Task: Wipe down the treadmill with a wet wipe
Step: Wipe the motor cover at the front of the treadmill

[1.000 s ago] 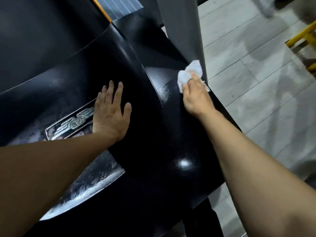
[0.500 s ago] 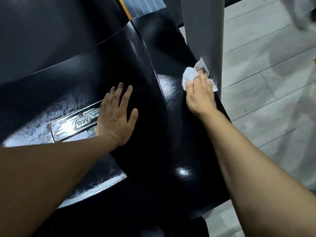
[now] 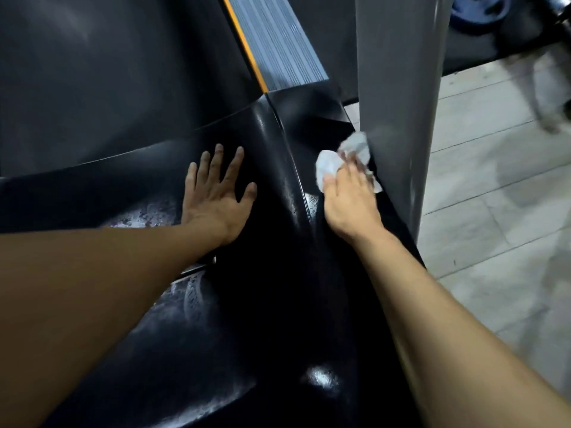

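The treadmill's glossy black motor cover (image 3: 272, 288) fills the lower middle of the view, with damp smears on its left part. My left hand (image 3: 216, 199) lies flat on the cover, fingers spread, holding nothing. My right hand (image 3: 349, 202) presses a crumpled white wet wipe (image 3: 330, 162) onto the cover's right side, close against the base of the grey upright post (image 3: 398, 88). The wipe's far end touches the post. Beyond the cover run the dark belt (image 3: 108, 72) and a ribbed grey side rail (image 3: 278, 41) with an orange stripe.
Pale grey floor tiles (image 3: 494, 227) lie to the right of the treadmill. A dark blue weight plate (image 3: 477, 10) sits at the top right on a black mat. A blurred grey shape (image 3: 543, 97) is on the floor near the right edge.
My right hand slid the wipe forward along the cover to the base of the post. My head moved forward; my left arm now hides the silver badge. The left hand stays flat.
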### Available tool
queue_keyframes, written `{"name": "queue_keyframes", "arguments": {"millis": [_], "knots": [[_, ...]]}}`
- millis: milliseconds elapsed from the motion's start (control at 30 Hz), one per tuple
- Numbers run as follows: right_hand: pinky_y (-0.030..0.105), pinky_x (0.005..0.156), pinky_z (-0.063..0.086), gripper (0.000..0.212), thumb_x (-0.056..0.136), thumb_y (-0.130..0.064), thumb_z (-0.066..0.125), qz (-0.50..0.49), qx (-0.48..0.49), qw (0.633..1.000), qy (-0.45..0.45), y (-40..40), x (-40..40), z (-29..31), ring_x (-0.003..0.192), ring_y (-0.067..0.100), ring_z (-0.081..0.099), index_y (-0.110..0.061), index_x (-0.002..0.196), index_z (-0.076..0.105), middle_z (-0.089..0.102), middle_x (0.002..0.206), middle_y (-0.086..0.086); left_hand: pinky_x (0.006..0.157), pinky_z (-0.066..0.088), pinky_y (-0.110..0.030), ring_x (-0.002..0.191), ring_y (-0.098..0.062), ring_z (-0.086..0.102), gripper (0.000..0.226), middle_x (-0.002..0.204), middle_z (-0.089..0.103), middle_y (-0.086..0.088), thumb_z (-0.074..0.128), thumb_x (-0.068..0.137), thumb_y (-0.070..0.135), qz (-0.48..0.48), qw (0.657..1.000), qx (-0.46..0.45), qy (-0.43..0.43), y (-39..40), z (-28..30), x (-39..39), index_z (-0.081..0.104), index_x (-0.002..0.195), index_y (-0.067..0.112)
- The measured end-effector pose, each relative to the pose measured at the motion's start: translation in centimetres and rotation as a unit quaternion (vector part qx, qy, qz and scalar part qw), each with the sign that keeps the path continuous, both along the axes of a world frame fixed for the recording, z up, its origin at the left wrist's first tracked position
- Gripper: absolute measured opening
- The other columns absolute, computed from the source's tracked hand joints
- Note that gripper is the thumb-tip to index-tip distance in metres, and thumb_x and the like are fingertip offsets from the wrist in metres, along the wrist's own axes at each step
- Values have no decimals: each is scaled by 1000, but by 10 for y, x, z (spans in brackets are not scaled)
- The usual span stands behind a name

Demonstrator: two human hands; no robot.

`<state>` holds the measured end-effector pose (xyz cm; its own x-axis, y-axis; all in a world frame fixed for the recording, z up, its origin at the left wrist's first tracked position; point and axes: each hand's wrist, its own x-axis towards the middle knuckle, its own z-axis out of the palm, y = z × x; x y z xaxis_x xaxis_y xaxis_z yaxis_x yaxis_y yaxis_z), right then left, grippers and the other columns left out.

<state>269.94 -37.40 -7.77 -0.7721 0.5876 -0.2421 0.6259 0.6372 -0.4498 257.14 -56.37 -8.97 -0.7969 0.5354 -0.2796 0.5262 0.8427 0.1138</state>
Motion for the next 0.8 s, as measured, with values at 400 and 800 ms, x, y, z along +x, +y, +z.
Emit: {"name": "queue_keyframes", "arguments": {"millis": [400,800], "knots": [[36,126,-8,58,109,-27,26,-27,-28,999,-37,27,-61,-4,156,15,-7,-16,162,4,-4,170,3,127,-10,-44,156,-18,-19,73,170,-21,1,2,93,62,3,1000,2,1,0,-3,1,-19,159,38],[33,124,-6,58,110,-30,31,-28,-20,998,-52,52,-123,-6,156,16,-5,-22,162,8,-3,170,3,125,-13,-45,154,-18,-27,77,167,-30,3,-9,85,63,7,1000,12,-19,2,-1,0,-28,156,38]]}}
